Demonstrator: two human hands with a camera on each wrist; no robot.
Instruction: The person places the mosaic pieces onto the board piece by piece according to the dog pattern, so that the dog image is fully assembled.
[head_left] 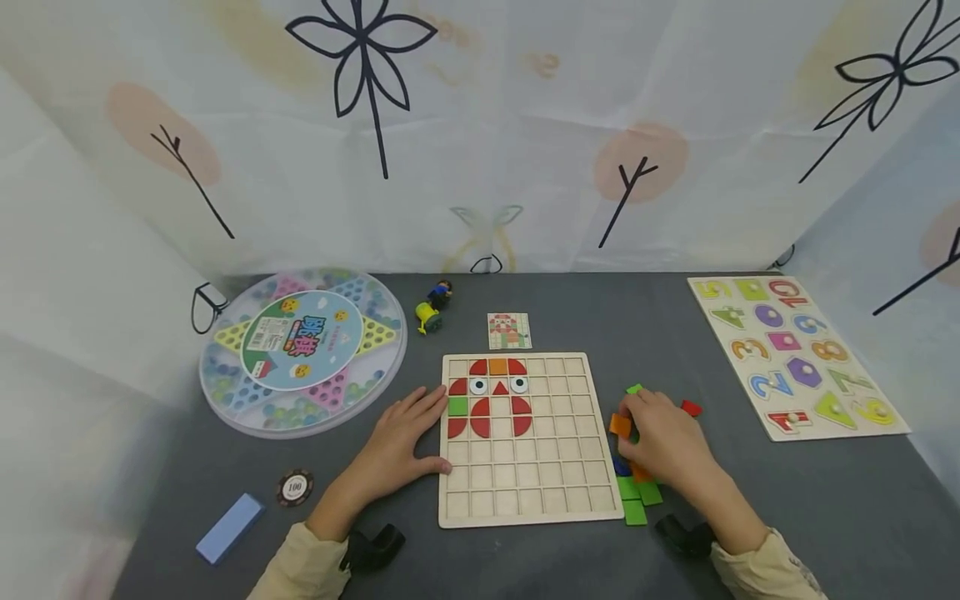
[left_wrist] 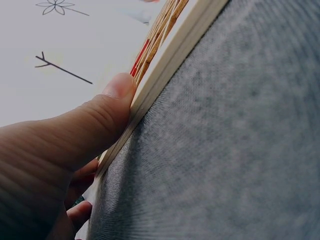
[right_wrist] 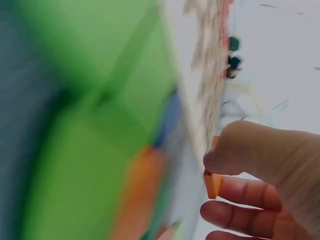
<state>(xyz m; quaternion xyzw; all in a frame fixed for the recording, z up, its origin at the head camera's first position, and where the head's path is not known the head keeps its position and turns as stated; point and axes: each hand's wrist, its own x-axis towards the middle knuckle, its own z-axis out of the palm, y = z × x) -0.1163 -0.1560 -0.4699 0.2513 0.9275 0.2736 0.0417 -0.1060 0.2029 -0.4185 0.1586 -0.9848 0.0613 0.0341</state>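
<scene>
My left hand (head_left: 400, 443) rests against the left edge of a wooden grid board (head_left: 525, 504), fingers extended, the thumb (left_wrist: 117, 90) on its rim. Red shaped tiles, an orange tile, a green tile (head_left: 457, 407) and two eye tiles sit in the upper left cells. Beyond the board's right edge, my right hand (head_left: 667, 437) pinches an orange square tile (right_wrist: 213, 184) between thumb and fingers. Beneath and around that hand lie loose tiles: several green ones (head_left: 635, 512), an orange, a blue and a red one (head_left: 692, 408). The hand covers part of this pile.
Behind the board lies a small pattern card (head_left: 509, 331), with two little toy figures (head_left: 429, 318) left of it. A round Chinese checkers box (head_left: 300, 417) stands at left, near a poker chip (head_left: 295, 487) and a blue block (head_left: 229, 528). A number puzzle board (head_left: 798, 358) lies at right.
</scene>
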